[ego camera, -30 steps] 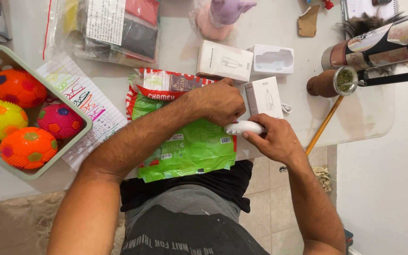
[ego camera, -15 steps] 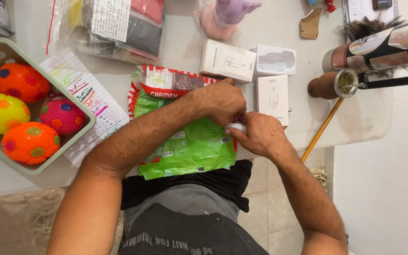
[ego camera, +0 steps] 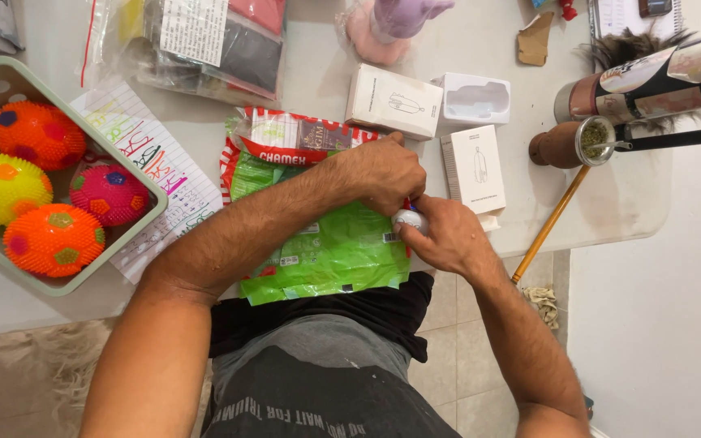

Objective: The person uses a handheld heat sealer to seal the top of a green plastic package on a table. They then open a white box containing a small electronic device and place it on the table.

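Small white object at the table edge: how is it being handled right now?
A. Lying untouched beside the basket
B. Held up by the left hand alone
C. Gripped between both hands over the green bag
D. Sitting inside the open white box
C: the small white object sits between the left hand and the right hand, which meet over the right edge of the green bag.

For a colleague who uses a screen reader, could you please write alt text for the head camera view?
Seen from above, a person's left hand and right hand meet over a small white object on a green plastic bag at a white table. A pale green basket of spiky coloured balls sits left; white boxes lie beyond.
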